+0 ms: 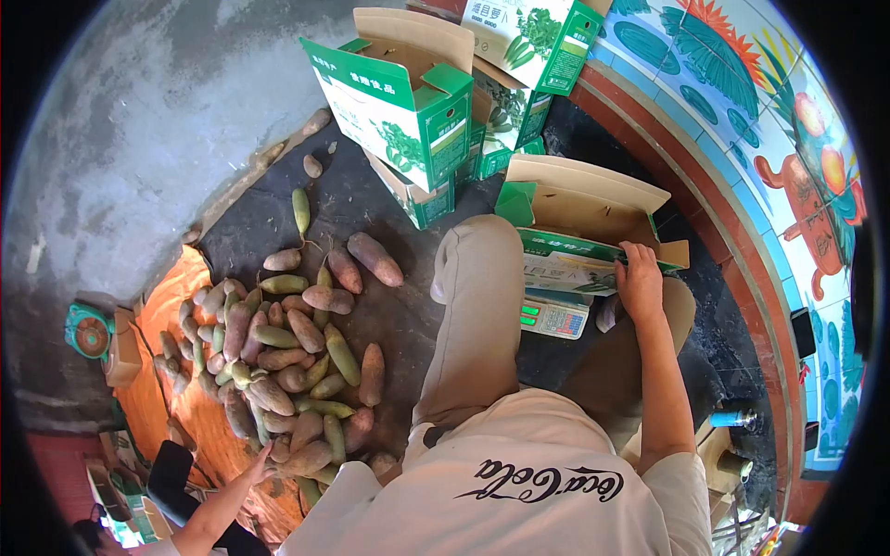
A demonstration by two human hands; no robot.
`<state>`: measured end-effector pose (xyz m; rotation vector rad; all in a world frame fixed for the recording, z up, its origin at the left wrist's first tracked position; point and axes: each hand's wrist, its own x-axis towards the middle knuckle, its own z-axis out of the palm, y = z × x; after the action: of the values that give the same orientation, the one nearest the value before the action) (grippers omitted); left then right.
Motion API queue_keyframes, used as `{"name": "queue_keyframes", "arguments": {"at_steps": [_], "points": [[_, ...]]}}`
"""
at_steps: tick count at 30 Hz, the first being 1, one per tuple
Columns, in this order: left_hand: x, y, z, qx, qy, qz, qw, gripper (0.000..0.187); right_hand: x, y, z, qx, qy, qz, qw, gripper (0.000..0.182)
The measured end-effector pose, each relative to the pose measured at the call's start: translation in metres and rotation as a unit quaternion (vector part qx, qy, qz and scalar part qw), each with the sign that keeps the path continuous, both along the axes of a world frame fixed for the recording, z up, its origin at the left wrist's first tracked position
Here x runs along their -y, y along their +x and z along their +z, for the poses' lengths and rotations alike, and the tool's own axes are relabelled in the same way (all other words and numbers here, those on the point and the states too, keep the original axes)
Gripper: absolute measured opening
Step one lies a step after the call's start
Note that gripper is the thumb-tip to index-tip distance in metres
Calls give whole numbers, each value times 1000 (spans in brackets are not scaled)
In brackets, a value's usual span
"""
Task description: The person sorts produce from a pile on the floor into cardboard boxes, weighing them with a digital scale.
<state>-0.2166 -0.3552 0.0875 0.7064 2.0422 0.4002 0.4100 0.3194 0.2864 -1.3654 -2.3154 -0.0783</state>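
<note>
My right hand [639,281] grips the near wall of an open green-and-white cardboard box [565,264], its fingers over the top edge. The upper flap of the box stands raised, and a few small bits lie inside. Beneath the box sits a digital scale [559,318] with lit green displays and a keypad, between my legs. A radish [608,313] partly shows beside the scale. My left hand is out of sight. To my left, a big heap of green and reddish-brown radishes [270,396] lies on dark sheeting and orange cloth.
More printed boxes [394,130] are stacked ahead. A co-worker's hand [252,471] reaches to the heap's lower left edge. A green fan-like device [89,331] stands far left. A painted tile wall [732,111] curves along the right, near a blue bottle [732,419].
</note>
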Motion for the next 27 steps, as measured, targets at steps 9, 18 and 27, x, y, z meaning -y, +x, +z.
{"name": "queue_keyframes", "arguments": {"at_steps": [9, 18, 27], "points": [[10, 4, -6, 122, 67, 58, 988, 92, 0, 2, 0, 12, 0, 10, 1000, 38], [8, -1, 7, 141, 21, 239, 961, 69, 2, 2, 2, 18, -1, 9, 1000, 38], [-87, 103, -73, -31, -155, 27, 987, 67, 0, 3, 0, 22, 5, 14, 1000, 40]]}}
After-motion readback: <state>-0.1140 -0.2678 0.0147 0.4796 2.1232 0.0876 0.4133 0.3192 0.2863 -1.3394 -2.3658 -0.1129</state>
